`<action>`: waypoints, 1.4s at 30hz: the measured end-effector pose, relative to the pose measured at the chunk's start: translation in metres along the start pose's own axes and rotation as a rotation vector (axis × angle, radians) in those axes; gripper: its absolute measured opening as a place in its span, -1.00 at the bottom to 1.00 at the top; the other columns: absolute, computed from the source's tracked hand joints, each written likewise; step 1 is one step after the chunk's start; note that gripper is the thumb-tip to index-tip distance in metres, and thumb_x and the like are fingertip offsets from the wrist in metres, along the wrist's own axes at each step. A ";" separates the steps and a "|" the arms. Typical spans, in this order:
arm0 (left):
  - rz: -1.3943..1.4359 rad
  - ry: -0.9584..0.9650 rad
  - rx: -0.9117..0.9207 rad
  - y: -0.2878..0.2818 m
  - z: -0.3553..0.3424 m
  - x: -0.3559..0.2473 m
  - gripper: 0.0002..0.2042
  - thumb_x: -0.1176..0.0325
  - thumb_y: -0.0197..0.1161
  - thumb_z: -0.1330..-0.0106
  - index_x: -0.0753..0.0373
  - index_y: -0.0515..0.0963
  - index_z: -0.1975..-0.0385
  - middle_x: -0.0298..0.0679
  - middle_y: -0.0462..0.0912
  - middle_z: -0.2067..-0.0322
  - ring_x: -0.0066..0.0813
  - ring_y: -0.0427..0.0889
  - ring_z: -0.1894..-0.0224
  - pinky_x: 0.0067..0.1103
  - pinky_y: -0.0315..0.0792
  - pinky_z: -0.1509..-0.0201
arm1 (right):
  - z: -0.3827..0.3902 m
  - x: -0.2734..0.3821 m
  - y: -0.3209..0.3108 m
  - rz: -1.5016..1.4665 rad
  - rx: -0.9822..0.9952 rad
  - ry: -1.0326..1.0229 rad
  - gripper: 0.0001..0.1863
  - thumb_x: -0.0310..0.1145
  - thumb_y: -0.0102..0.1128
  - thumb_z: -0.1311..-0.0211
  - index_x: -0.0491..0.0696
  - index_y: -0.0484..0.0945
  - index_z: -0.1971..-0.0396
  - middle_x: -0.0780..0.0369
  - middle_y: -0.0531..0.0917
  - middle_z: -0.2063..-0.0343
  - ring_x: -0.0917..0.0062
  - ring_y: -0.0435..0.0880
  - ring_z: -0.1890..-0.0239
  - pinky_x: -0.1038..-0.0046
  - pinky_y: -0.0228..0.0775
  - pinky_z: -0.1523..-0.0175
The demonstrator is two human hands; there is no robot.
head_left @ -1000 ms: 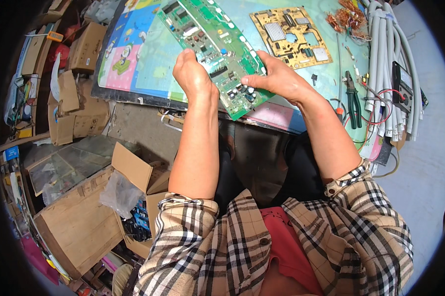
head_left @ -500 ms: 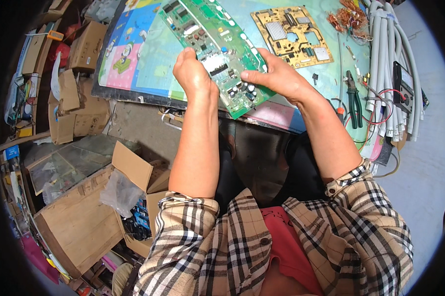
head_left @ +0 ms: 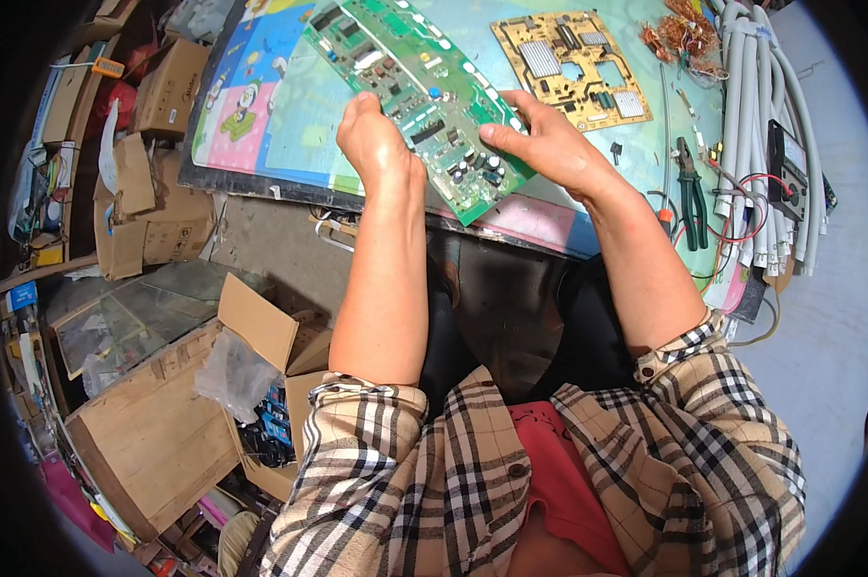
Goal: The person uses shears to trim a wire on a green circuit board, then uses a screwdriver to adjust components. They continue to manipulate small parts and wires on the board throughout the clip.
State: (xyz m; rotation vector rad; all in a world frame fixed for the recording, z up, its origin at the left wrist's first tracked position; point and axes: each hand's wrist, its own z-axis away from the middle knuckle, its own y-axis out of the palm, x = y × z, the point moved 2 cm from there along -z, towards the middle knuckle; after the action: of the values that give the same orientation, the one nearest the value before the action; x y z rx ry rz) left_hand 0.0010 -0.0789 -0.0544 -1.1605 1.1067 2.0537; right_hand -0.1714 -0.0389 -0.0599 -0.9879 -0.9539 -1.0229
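A long green circuit board (head_left: 422, 88) slants over the front of the table, its component side facing up. Capacitors, chips and connectors crowd its surface. My left hand (head_left: 374, 142) grips the board's left edge, with the fingers hidden beneath it. On the opposite edge, my right hand (head_left: 549, 144) holds the board with its thumb on top near the capacitors. A second, tan circuit board (head_left: 573, 72) with silvery heat sinks lies on the table beyond my right hand.
Pliers (head_left: 691, 197), a multimeter (head_left: 787, 173) with leads, grey tubes (head_left: 742, 115) and copper wire (head_left: 682, 38) lie on the right of the patterned tabletop (head_left: 290, 125). Open cardboard boxes (head_left: 261, 322) and a wooden panel (head_left: 155, 423) stand at lower left.
The green board has tilted slightly in my hands, and a bright glare on it has gone. My right thumb has shifted a little toward the board's right edge.
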 end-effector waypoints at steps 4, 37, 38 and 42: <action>-0.005 -0.002 -0.008 0.003 0.003 -0.001 -0.79 0.46 -0.12 -0.36 0.45 0.42 0.21 -0.15 0.53 0.27 -0.40 0.52 0.28 -0.47 0.43 0.13 | -0.003 -0.006 0.000 0.047 -0.024 -0.034 -0.33 -0.09 0.25 -0.10 -0.26 0.33 -0.09 -0.05 0.59 0.12 0.28 0.58 0.04 0.40 0.34 -0.09; -0.024 0.183 0.200 0.010 0.010 0.001 -0.78 0.44 -0.11 -0.38 0.42 0.48 0.28 -0.23 0.56 0.34 -0.55 0.47 0.33 -0.57 0.37 0.19 | -0.003 -0.005 0.008 -0.047 -0.060 -0.080 -0.15 -0.11 0.46 0.13 -0.27 0.26 -0.10 -0.02 0.58 0.13 0.29 0.57 0.03 0.40 0.35 -0.08; -0.018 0.176 0.205 0.011 0.011 0.000 -0.79 0.44 -0.11 -0.37 0.41 0.48 0.28 -0.23 0.56 0.33 -0.54 0.48 0.32 -0.57 0.37 0.17 | -0.002 -0.001 0.006 -0.045 -0.054 -0.059 -0.17 -0.12 0.44 0.10 -0.26 0.27 -0.11 0.02 0.57 0.10 0.34 0.54 0.02 0.42 0.32 -0.10; -0.003 0.127 0.269 0.013 0.016 -0.003 -0.78 0.45 -0.11 -0.36 0.43 0.46 0.19 -0.16 0.57 0.25 -0.44 0.54 0.22 -0.52 0.41 0.07 | 0.000 0.009 -0.002 -0.001 -0.068 -0.042 -0.30 -0.13 0.34 -0.04 -0.22 0.33 -0.11 0.14 0.57 0.08 0.50 0.51 0.05 0.49 0.31 -0.08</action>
State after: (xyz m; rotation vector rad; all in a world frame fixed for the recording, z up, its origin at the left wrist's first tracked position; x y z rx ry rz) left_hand -0.0140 -0.0723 -0.0421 -1.1664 1.3917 1.7811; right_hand -0.1714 -0.0418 -0.0506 -1.0692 -0.9597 -1.0442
